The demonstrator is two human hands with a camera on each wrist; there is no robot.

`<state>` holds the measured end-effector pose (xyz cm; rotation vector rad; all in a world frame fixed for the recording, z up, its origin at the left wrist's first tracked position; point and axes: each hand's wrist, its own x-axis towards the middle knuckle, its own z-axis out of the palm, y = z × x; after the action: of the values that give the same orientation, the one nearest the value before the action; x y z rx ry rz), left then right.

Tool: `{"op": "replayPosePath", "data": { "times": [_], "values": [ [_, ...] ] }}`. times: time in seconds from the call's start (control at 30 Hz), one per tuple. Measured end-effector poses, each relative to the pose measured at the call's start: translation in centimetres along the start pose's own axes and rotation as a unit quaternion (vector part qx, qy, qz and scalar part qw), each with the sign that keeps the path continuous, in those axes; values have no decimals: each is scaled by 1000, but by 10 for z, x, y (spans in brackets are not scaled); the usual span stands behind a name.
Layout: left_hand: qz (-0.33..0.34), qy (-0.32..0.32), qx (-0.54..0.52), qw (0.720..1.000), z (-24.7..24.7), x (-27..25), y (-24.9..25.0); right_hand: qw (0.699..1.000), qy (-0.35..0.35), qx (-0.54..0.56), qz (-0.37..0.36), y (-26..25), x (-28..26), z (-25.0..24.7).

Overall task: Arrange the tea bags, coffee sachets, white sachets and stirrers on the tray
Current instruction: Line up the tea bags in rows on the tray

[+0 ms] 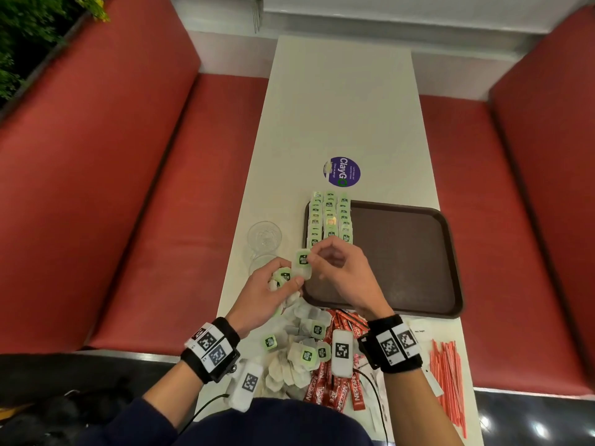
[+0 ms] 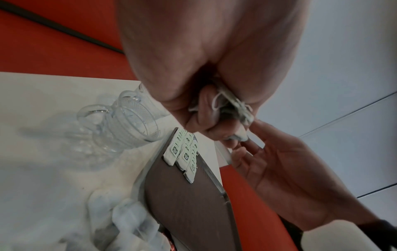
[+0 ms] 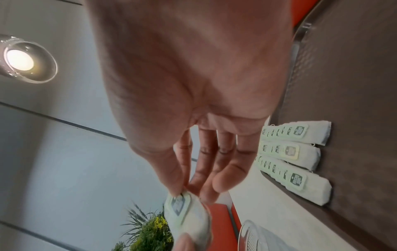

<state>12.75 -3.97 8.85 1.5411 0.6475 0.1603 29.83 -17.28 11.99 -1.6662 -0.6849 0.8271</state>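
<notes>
Three rows of tea bags (image 1: 330,217) lie on one tray (image 1: 402,252), just beyond the two hands. One tea bag (image 1: 302,262) is held between them. Two glass mugs (image 1: 264,236) stand left of the hands. The loose tea bags, coffee sachets (image 1: 346,323) and stirrers (image 1: 447,375) nearer than the hands overlap too much to count.

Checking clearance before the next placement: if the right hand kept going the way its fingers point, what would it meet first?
The right hand pinches a tea bag and points left, so probably the left hand gripping its bunch; depth is unclear.
</notes>
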Motion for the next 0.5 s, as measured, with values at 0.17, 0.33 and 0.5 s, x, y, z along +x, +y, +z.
{"op": "replayPosePath", "data": {
  "times": [0.17, 0.33, 0.5],
  "values": [
    [-2, 24, 42, 999, 1, 5, -9, 1000, -3, -20, 8, -1, -6, -7],
    [-10, 31, 77, 996, 4, 7, -13, 995, -4, -92, -22, -3, -7, -17],
    [-28, 53, 45, 997, 2, 4, -14, 979, 75, -187, -11, 18, 8, -44]
  ]
}}
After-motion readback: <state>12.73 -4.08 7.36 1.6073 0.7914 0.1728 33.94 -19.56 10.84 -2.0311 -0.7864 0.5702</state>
